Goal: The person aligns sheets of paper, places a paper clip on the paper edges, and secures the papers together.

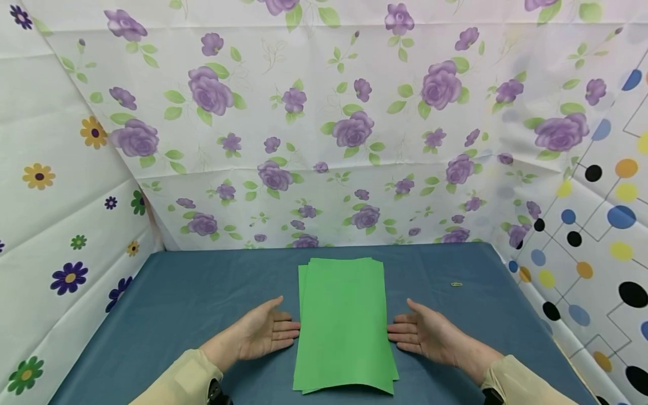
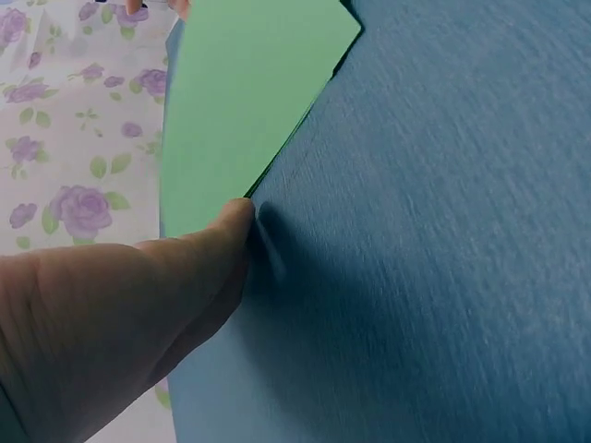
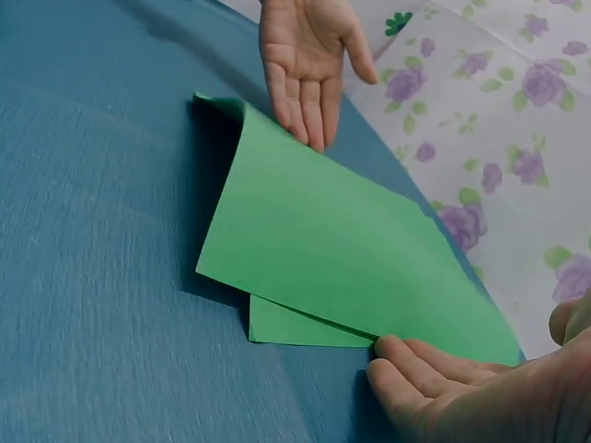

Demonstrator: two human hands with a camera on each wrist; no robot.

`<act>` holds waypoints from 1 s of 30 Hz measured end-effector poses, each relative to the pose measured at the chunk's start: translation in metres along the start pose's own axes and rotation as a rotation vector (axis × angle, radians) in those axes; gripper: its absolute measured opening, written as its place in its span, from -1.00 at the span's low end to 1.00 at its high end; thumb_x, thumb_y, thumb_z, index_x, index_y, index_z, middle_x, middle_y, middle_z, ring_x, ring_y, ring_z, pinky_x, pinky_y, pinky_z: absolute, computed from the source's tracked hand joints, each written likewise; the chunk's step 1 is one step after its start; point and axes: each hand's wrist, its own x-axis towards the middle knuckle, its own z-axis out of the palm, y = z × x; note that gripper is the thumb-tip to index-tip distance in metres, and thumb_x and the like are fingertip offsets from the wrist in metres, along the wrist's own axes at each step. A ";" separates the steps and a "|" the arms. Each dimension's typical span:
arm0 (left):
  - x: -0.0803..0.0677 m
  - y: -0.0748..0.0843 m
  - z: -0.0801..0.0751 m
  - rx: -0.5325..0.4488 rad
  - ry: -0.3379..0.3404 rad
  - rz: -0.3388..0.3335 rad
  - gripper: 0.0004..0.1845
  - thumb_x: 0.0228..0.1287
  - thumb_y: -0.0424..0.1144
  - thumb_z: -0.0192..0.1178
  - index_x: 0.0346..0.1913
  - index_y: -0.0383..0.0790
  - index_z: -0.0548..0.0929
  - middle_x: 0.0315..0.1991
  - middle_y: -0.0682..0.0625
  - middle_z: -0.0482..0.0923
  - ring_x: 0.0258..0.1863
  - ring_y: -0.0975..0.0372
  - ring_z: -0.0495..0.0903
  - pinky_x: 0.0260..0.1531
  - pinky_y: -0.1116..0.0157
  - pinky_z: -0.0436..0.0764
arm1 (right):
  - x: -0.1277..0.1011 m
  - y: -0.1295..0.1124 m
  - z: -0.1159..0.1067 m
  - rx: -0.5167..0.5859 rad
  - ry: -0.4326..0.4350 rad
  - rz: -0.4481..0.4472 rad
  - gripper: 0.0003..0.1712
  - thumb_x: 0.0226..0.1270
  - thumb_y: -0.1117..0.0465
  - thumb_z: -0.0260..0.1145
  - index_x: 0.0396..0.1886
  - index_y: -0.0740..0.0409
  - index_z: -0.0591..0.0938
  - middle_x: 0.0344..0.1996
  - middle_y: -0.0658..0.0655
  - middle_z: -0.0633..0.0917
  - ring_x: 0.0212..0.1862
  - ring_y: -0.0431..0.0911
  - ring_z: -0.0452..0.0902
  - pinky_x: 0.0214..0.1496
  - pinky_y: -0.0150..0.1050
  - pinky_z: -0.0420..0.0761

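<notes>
A small stack of green paper sheets (image 1: pixel 344 326) lies on the blue table cover (image 1: pixel 202 304), long side running away from me. My left hand (image 1: pixel 265 334) stands on its edge, palm inward, straight fingers touching the stack's left edge (image 2: pixel 249 101). My right hand (image 1: pixel 422 336) mirrors it, straight fingers against the right edge. In the right wrist view the top green sheet (image 3: pixel 342 240) sits skewed over a lower one, with my right hand's fingertips (image 3: pixel 406 365) at its corner and my left hand (image 3: pixel 305 65) across from it. Neither hand grips the paper.
A small paper clip (image 1: pixel 456 284) lies on the table to the right of the stack. Flowered cloth walls (image 1: pixel 324 140) close in the back and left; a dotted cloth wall (image 1: pixel 597 236) stands on the right.
</notes>
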 end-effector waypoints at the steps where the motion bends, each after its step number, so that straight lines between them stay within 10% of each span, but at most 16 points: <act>1: 0.001 0.000 0.001 -0.003 -0.004 -0.003 0.00 0.65 0.23 -0.22 0.51 -0.71 -0.21 0.49 -0.60 -0.02 0.51 -0.30 0.04 0.46 -0.07 0.27 | 0.001 0.000 0.002 0.001 -0.009 -0.001 0.12 0.62 -0.37 -0.16 0.52 0.63 -0.06 0.47 0.59 0.17 0.50 0.39 0.13 0.49 0.15 0.30; 30: 0.018 -0.006 0.022 -0.060 -0.043 -0.026 -0.03 0.66 0.20 -0.20 0.53 -0.68 -0.22 0.50 -0.60 -0.06 0.52 -0.31 0.02 0.46 -0.08 0.25 | 0.010 0.006 0.020 0.059 -0.068 -0.013 0.08 0.64 -0.33 -0.13 0.54 0.61 -0.09 0.48 0.60 0.13 0.51 0.40 0.08 0.50 0.15 0.27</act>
